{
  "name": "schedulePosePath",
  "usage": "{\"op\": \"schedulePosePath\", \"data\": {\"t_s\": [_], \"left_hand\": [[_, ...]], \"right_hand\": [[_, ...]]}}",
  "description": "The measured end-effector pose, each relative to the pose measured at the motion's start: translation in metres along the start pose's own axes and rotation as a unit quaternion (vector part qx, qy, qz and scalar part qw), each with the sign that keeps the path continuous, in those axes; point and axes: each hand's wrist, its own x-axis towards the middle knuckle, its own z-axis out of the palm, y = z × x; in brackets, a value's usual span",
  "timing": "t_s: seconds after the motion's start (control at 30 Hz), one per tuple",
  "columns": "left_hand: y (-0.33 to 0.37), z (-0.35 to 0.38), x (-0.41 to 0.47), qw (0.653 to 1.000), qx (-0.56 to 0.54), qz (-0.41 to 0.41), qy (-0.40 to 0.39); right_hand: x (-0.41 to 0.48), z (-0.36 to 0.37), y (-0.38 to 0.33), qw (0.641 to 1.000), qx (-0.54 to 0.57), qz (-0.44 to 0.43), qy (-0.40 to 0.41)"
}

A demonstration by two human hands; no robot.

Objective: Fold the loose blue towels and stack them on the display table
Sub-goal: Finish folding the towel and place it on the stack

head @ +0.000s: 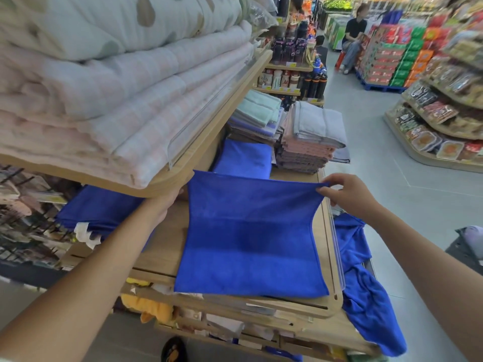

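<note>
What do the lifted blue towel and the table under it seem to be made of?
Blue towel: probably microfibre or terry cloth; matte, with a short soft nap, and it bends limply. Table: looks like light wood or laminate; smooth, pale tan with faint grain.

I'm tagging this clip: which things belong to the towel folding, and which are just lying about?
Job: held towel, left hand, right hand, loose towels, folded blue stack, table.
Lying about: quilts, grey and pink towels, bottles, snack shelves.

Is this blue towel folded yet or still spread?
Mid-fold: the blue towel lies flat on the table at its near half, far edge raised, pinched by the right hand; left hand is mostly hidden.
</note>
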Motion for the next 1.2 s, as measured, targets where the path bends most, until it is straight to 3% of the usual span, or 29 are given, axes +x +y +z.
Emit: {"op": "schedulePosePath", "data": {"t_s": [0.23,0.37,0.5,0.6,0.73,0.83,0.97,1.07,1.2], "left_hand": [[-0.023,-0.041,-0.085,0.984,0.15,0.093,-0.023],[-0.069,-0.058,-0.134,0.966,0.234,0.071,-0.085],[-0.102,-0.062,-0.168,0.92,0.364,0.08,-0.124],[-0.102,-0.058,-0.17,0.891,0.421,0.131,-0.112],[-0.093,-0.006,-0.143,0.882,0.417,0.211,-0.064],[-0.094,0.051,-0.116,0.876,0.434,0.191,-0.092],[-0.116,0.079,-0.104,0.811,0.557,0.144,-0.105],[-0.13,0.072,-0.107,0.773,0.608,0.14,-0.118],[-0.135,0.069,-0.106,0.763,0.621,0.13,-0.122]], "right_hand": [[-0.084,0.001,0.019,0.996,0.019,-0.038,-0.076],[-0.131,0.023,0.042,0.981,-0.105,-0.057,-0.154],[-0.152,0.036,0.043,0.928,-0.266,-0.067,-0.253],[-0.145,0.04,0.029,0.926,-0.31,-0.079,-0.201],[-0.117,0.095,-0.001,0.954,-0.229,-0.118,-0.151],[-0.097,0.158,-0.022,0.966,-0.174,-0.135,-0.135],[-0.093,0.209,-0.024,0.962,-0.218,-0.121,-0.11],[-0.103,0.218,-0.007,0.949,-0.274,-0.117,-0.107],[-0.109,0.21,0.011,0.945,-0.305,-0.077,-0.091]]}}
